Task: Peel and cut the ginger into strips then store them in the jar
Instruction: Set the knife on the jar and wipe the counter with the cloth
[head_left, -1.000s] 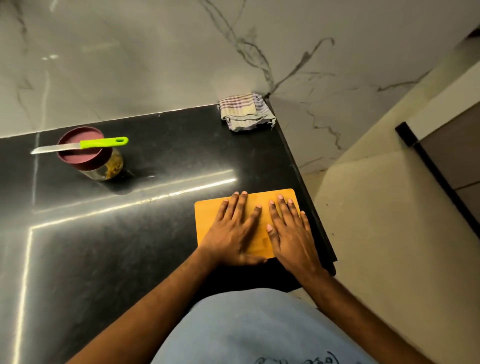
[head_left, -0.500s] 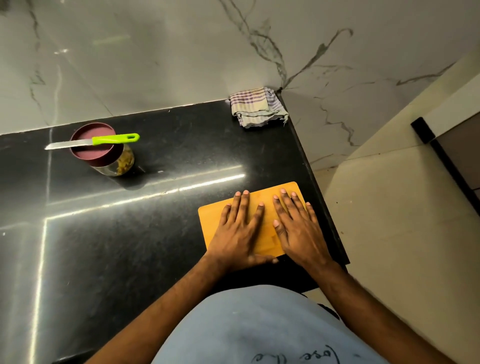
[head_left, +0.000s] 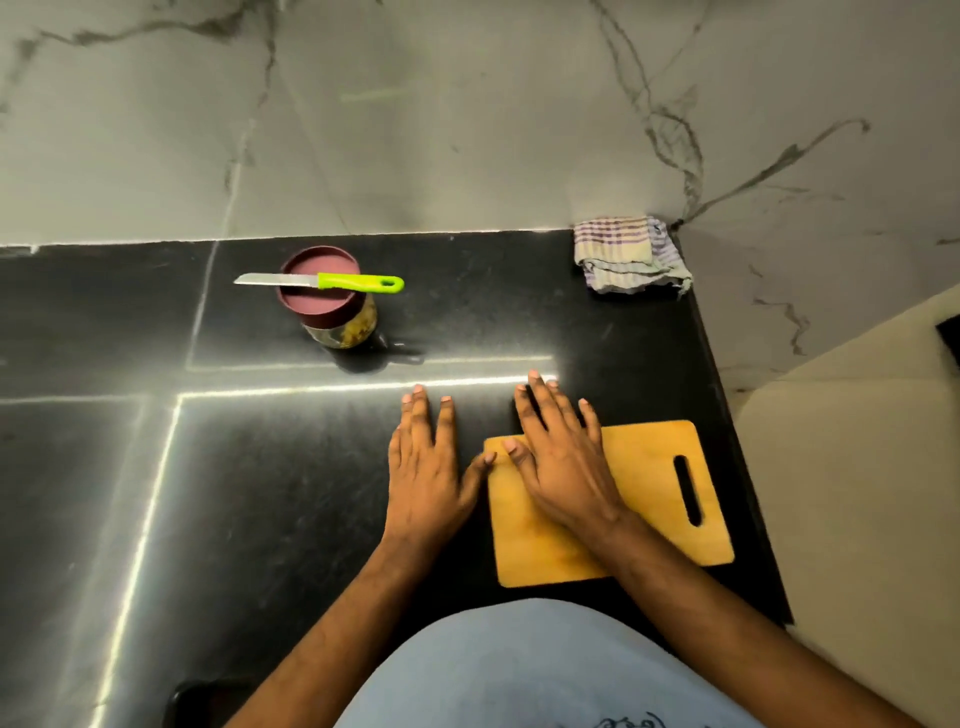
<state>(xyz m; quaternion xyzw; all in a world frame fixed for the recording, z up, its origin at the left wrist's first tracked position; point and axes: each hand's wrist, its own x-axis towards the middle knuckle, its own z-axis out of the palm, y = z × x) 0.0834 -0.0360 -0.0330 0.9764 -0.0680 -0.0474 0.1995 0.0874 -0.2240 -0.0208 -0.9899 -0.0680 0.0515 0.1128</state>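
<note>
jar (head_left: 337, 312): glass, maroon lid on, upright on worktop (head_left: 260, 493) | knife (head_left: 322, 281): green handle, lying flat across lid | cutting board (head_left: 649, 499): yellow, flat, bare

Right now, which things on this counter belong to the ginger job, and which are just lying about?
Belonging to the job:
- jar, lid on
- green-handled knife, lying across the jar's lid
- cutting board, under the right hand
- left hand, flat on the counter beside the board

Lying about:
- folded checked cloth at the back corner

No ginger shows.
</note>
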